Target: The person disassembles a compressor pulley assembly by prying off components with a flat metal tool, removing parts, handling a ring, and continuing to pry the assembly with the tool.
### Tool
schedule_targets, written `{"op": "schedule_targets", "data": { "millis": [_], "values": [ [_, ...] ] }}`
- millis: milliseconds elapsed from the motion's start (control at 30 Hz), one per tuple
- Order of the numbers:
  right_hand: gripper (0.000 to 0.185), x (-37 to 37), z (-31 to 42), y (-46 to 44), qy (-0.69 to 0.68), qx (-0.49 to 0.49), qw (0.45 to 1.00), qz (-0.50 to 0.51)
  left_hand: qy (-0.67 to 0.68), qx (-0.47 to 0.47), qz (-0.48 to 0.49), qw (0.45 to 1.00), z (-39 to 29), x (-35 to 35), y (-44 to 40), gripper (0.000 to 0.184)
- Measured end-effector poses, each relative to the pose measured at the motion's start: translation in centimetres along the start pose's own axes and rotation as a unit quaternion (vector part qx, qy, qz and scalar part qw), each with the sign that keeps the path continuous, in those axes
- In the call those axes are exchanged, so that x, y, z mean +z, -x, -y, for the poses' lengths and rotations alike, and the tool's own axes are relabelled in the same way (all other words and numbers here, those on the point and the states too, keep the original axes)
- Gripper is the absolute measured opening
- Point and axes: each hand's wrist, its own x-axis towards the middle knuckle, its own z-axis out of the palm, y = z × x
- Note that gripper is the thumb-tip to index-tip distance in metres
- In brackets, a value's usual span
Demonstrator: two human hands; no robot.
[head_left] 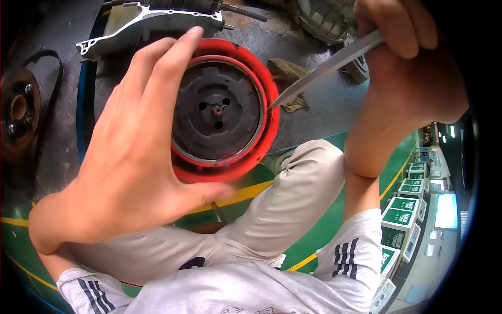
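Red-rimmed wheel (225,133), dark holed centre: at the near edge of the treadplate bench (319,121). Metal strip (334,60): tip at the wheel's right rim. Left hand (130,141): thumb and fingers spread wide, hiding the wheel's left side; whether it presses, I cannot tell. Right hand (408,55): bent fingers pinching the strip's upper end. Brown cloth (282,70): just beside the rim, partly behind the strip. Pale-edged casting (151,32): beyond the wheel. Rusty disc (18,136): farther left, near a toothed belt (58,70). Green-and-white boxes (402,204): row, well apart, rightward.
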Motion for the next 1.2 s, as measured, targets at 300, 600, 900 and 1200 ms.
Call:
{"op": "schedule_targets", "data": {
  "millis": [300,600,900,1200],
  "values": [
    [0.034,0.5,0.3,-1.2,0.016,0.019,1.0,-0.002,0.246,0.231,0.088,0.937,6.8,0.3,-5.0,0.138],
    [0.034,1.2,-0.2,-0.6,0.03,0.026,0.999,-0.006,0.347,0.187,0.107,0.913,8.7,1.6,-4.1,0.134],
    [0.034,0.8,-1.0,-0.5,0.03,0.034,0.999,-0.01,0.319,0.177,0.005,0.931,7.7,3.1,-2.8,0.131],
    [0.035,0.2,-2.0,-0.1,0.022,0.032,0.999,-0.012,0.276,0.221,-0.001,0.935,8.8,3.9,-3.5,0.129]
  ]
}}
